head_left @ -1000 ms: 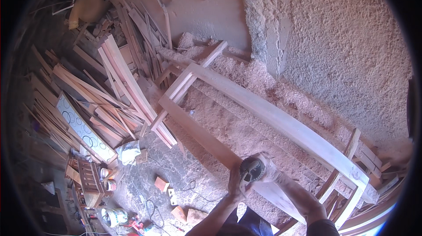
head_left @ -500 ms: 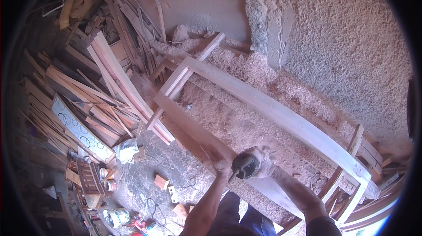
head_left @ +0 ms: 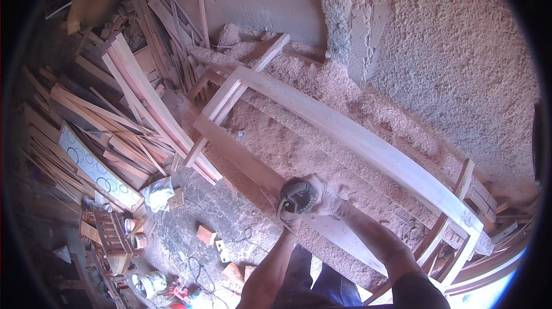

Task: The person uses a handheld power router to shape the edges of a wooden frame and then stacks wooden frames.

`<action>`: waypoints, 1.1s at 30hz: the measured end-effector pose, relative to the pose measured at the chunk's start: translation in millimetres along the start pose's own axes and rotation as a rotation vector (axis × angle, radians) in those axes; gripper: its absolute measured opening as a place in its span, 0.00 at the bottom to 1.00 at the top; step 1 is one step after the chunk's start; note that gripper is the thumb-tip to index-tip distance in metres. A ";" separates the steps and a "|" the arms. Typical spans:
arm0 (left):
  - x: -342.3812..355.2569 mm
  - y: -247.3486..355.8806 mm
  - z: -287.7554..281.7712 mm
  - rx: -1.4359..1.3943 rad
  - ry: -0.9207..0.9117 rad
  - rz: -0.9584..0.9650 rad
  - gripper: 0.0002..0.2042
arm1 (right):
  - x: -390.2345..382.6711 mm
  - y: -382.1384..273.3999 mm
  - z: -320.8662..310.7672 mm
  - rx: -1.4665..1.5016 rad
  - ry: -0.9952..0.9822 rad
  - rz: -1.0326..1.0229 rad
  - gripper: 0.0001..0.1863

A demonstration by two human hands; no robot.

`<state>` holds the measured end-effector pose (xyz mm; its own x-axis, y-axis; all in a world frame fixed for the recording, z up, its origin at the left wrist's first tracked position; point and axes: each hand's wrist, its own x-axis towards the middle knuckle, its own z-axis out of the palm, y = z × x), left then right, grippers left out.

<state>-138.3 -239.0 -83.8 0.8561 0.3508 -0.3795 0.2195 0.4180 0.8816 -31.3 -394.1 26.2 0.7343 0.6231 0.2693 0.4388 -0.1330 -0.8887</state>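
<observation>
A long wooden frame (head_left: 339, 128) lies across wooden crosspieces, and its near rail (head_left: 244, 154) runs from upper left to lower right in front of me. On this rail sits a dark, round-topped power tool (head_left: 299, 193); its exact kind is hard to make out. My right hand (head_left: 326, 198) is wrapped round the tool's right side. Against its near side, by a curved handle or cord, my left hand (head_left: 292, 220) is closed, with its fingers partly hidden. The tool's underside is out of sight.
Sawdust and shavings (head_left: 339, 87) lie under the frame and along the rough wall (head_left: 448, 39). Wooden boards (head_left: 152, 102) are heaped at the left. Cables (head_left: 198, 269), wood blocks (head_left: 207, 234) and a white bucket (head_left: 150, 283) are on the floor near my legs.
The power tool and my right hand have moved leftward and away along the near rail. My left hand has come from the rail beside the tool onto its near side. The view has shifted slightly.
</observation>
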 end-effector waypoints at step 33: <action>-7.4 20.1 17.4 0.320 0.294 0.357 0.41 | 145.4 28.7 69.8 -0.184 -0.003 -0.028 0.45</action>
<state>-132.0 -247.8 -58.4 0.7469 0.6619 -0.0634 0.1098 -0.0288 0.9935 52.0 -253.5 13.9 0.7192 0.6309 0.2912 0.5462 -0.2543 -0.7981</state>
